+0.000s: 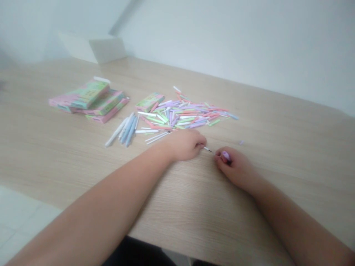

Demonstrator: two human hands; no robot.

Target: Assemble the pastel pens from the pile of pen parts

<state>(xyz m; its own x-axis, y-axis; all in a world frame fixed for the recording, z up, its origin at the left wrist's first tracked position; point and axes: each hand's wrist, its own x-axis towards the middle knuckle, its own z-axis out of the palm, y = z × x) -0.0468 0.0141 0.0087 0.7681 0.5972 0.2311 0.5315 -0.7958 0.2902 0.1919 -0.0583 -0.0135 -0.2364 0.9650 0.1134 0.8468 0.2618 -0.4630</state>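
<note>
My left hand (188, 145) is closed around a thin white pen refill (206, 148), whose dark tip sticks out to the right. Just beyond that tip is my right hand (234, 162), its fingers wrapped round a purple pen barrel (226, 155) with the open end showing. The rest of the barrel is hidden in the palm. A small purple piece (241, 142) lies on the table behind my right hand. Beyond my left hand is a loose pile of pastel pen parts (191, 113), and a few white refills (158, 137) lie beside my left wrist.
Several pale blue and white pens (128, 130) lie together left of the pile. Pink and green boxes (93, 96) are stacked farther left, with one more box (150, 102) by the pile. A white folded card (107, 50) stands at the back of the wooden table (299, 147).
</note>
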